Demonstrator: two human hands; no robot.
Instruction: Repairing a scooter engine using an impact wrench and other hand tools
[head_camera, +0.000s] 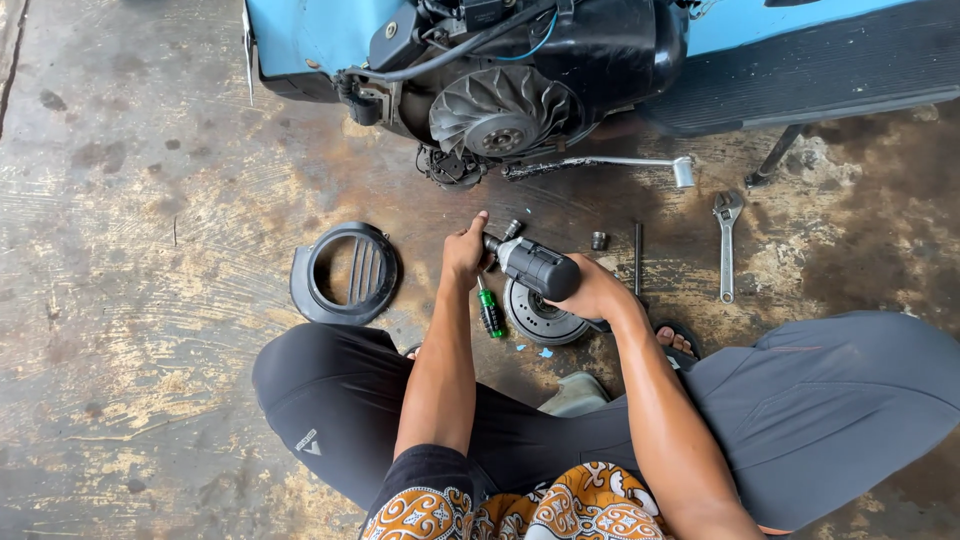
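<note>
Two hands on the impact wrench (538, 268): right hand (592, 292) clamped on its body, left hand (464, 252) pinching the nose socket, just above the round clutch drum (540, 318). I see a risk: trigger bump spins the socket against fingers. Green screwdriver (490, 314) lies left of drum.

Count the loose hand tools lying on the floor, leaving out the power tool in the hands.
2: an adjustable wrench on the floor to the right, and a green-handled screwdriver below the left hand. The thin dark rod is not counted; others may be hidden.
</note>
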